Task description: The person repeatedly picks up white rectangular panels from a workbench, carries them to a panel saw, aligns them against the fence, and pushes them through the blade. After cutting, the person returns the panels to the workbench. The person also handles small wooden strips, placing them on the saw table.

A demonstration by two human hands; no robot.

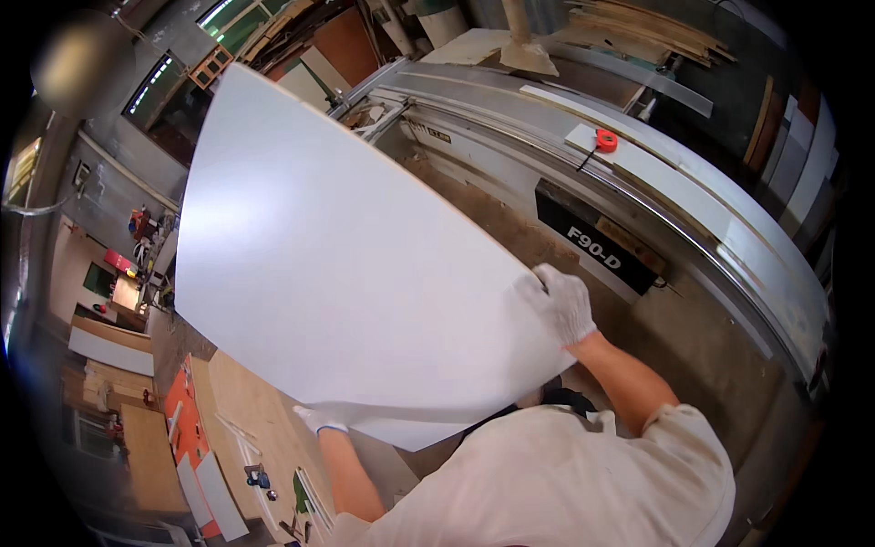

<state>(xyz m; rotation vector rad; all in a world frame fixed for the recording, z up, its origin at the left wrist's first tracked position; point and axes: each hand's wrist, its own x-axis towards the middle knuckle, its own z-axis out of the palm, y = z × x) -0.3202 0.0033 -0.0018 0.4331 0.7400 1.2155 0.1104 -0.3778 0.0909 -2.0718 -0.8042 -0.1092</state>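
Note:
A large white panel (346,246) with a pale wood-coloured edge fills the middle of the head view, held up at a slant before my body. My right hand (558,305), in a white knitted glove, is closed over its right edge near the lower right corner. On the lower left edge is my left hand (321,421), also gloved, closed on the panel; some of its fingers are hidden. The near end of the board hangs just in front of my shirt (547,474).
Along the right runs a long sliding-table saw (693,196), with a red tape measure (605,140) on it. A wooden workbench (264,401) at lower left carries strips and a blue tool (258,476). Stacked boards (638,32) stand at the back.

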